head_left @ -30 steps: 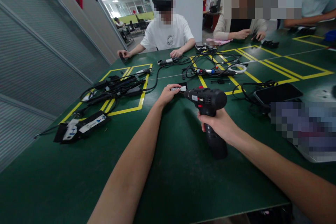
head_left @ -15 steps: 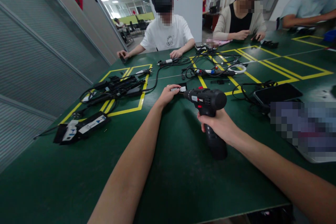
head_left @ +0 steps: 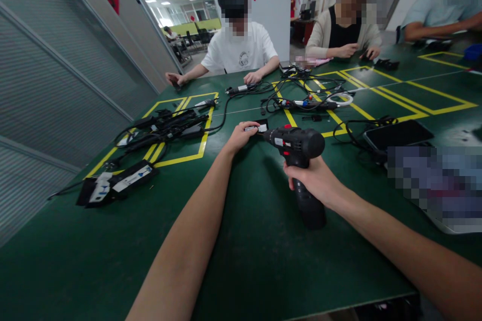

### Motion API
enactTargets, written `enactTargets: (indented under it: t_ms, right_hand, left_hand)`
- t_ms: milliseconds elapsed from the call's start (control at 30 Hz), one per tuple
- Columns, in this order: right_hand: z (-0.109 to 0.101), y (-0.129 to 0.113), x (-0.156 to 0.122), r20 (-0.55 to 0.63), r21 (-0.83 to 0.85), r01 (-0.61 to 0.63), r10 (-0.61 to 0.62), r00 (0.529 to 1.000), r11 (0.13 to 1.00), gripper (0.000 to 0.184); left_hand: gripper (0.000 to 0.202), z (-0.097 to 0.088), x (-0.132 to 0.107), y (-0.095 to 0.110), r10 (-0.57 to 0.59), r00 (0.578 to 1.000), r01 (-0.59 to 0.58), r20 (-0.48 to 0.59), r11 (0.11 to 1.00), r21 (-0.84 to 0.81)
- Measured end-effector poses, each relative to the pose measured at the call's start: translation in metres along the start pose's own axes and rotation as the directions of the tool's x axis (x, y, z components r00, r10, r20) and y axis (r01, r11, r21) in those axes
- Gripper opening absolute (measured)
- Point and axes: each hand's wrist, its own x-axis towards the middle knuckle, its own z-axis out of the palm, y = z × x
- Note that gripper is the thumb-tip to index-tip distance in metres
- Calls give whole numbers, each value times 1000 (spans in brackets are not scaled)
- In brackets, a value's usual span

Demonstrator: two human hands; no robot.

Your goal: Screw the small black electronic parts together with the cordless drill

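Note:
My right hand [head_left: 312, 178] is wrapped round the grip of a black cordless drill [head_left: 295, 143] with red accents. The drill lies nearly level, its chuck pointing left. At its tip, my left hand [head_left: 242, 135] pinches a small black piece with a white label [head_left: 261, 127], low over the green table. The bit meets or almost meets this piece; I cannot tell whether they touch. My left fingertips partly hide the piece, so its exact kind is unclear.
Black cables and adapters [head_left: 165, 128] lie on the left within yellow tape. Black labelled pieces [head_left: 116, 183] rest nearer. More cables and pen-like tools [head_left: 307, 104] are beyond the drill. A phone [head_left: 399, 134] sits right. A person in a white T-shirt [head_left: 241, 50] sits opposite, others further right.
My hands and the drill stay practically still. Across the table, the co-worker's hand at the left has shifted slightly with the dark thing it holds.

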Motion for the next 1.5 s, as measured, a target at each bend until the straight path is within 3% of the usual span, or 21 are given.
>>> enactTargets:
  t_ms: [1500]
  right_hand:
    - [0, 0, 0, -10, 36, 5, -5, 1000, 999, 8]
  left_hand:
    - [33, 1, 1, -5, -9, 1000, 9, -4, 1000, -10]
